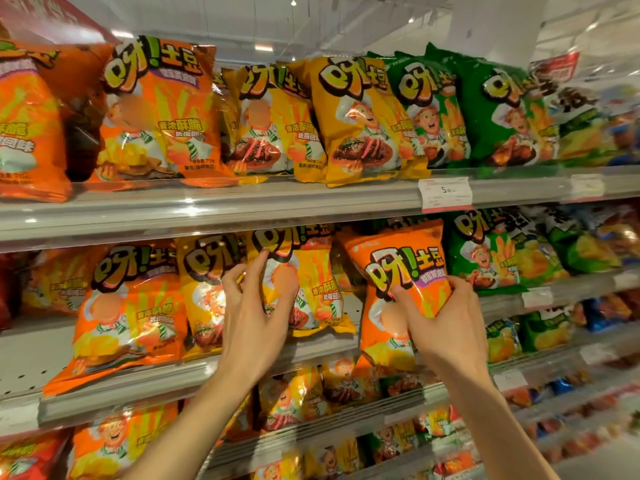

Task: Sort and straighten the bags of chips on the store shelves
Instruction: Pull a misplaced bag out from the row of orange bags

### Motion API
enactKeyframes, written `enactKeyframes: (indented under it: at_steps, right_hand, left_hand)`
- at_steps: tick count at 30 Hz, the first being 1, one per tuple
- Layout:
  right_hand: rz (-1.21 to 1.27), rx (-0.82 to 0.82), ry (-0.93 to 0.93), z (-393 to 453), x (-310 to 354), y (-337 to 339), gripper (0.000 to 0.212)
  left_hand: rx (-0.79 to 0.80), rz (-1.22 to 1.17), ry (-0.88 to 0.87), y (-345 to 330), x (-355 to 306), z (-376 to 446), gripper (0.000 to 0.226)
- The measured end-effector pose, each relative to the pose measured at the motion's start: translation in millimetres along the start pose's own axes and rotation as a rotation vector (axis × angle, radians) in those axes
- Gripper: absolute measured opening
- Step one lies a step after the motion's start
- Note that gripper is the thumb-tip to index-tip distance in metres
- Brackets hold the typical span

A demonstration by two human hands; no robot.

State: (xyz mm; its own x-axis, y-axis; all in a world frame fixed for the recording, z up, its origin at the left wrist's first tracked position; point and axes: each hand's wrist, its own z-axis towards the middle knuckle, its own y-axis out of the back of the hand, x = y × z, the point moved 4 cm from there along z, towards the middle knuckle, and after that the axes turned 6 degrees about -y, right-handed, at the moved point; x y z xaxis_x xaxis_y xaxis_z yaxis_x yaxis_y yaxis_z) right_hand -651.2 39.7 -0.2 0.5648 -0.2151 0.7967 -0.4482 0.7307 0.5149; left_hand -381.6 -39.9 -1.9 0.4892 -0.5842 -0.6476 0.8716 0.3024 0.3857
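1. Right hand (446, 317): fingers curled round orange bag (401, 296), gripping its right edge; bag tilted, half out over middle shelf (194, 372) lip.
2. Left hand (252, 313): fingers spread, tips touching yellow bag (304, 282) upright on same shelf.
3. Step, judged: mid-sort, orange bag sitting among yellows.
4. Next likely: lift clear, move left to orange row.
5. Glossy, crinkly, air-puffed film; slippery, dents easily.

Chip bags (401, 289): glossy plastic film, crinkled, reflective. Shelves (207, 209): smooth grey metal, clear glossy plastic strip along front edge. Price tag (445, 194): matt paper.
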Motion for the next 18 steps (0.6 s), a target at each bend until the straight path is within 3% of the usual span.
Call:
enactKeyframes:
  at_steps: [18]
  right_hand:
    - [0.086, 0.015, -0.029, 8.2, -28.3, 21.7, 0.11]
  left_hand:
    - [0.152, 0.142, 0.04, -86.1, -3.3, 12.2, 0.06]
